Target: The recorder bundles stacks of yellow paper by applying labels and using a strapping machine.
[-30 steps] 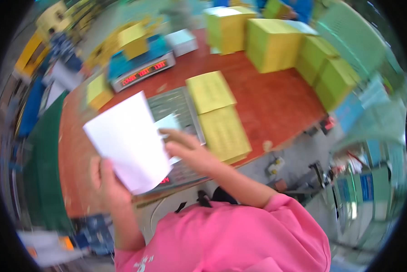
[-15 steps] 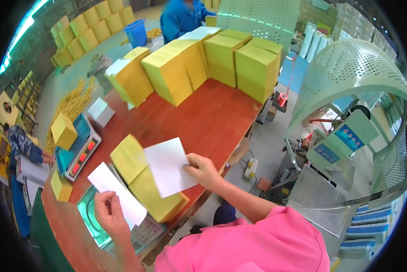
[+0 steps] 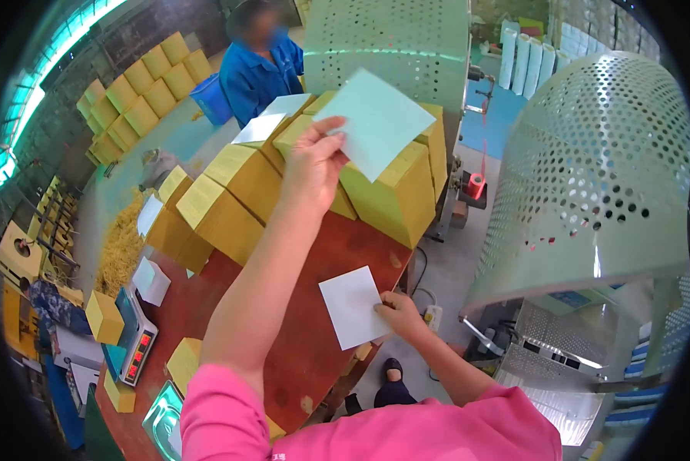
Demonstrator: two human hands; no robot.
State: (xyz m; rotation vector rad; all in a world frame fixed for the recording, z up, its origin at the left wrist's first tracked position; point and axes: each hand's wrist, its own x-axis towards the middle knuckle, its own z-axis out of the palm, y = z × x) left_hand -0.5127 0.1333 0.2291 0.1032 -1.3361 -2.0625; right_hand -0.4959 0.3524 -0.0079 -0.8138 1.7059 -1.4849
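- Fingers [image 3: 331, 146] of the left hand [image 3: 312, 165] pinch a pale green sheet [image 3: 377, 121], raised over the yellow blocks [image 3: 391, 196].
- Right hand [image 3: 397, 313] grips a white sheet [image 3: 353, 306] by its edge, low over the red tabletop [image 3: 306, 338] (near its right edge).
- Digital scale [image 3: 139, 347] sits at far left.
- Person in blue [image 3: 260, 69] stands beyond the blocks.

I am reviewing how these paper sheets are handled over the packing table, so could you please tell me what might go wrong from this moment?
The left hand pinches its pale sheet by one corner only, above the yellow boxes; it could slip or crease. The right hand holds a white sheet by its edge at the red table's rim, so it might drop to the floor.
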